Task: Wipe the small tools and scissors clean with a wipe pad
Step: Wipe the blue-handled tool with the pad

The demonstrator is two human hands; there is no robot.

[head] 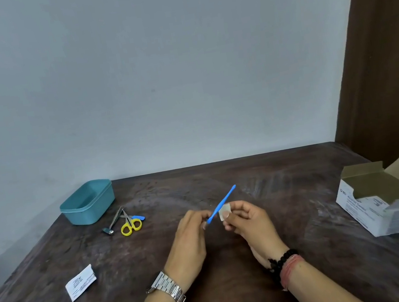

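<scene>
Over the middle of the dark wooden bench (pixel 241 288), the person's left hand (pixel 190 241) pinches the near end of a slim blue tool (pixel 223 202), which slants up and away to the right. The right hand (pixel 248 224) pinches a small whitish wipe pad (pixel 224 211) between thumb and fingers, held right against the tool's shaft near its lower end. A metal watch (pixel 168 287) sits on the left wrist, and dark beads with a reddish thread (pixel 287 263) on the right.

Further back on the left lie yellow-handled scissors (pixel 131 225), with a steel nail clipper (pixel 112 223) just beside them and a small blue-tipped tool (pixel 137 217) touching the scissors. Behind these stands an open teal plastic tub (pixel 87 202). A torn white sachet (pixel 81 283) lies near the left front edge. At the far right sits an open cardboard box (pixel 389 199).
</scene>
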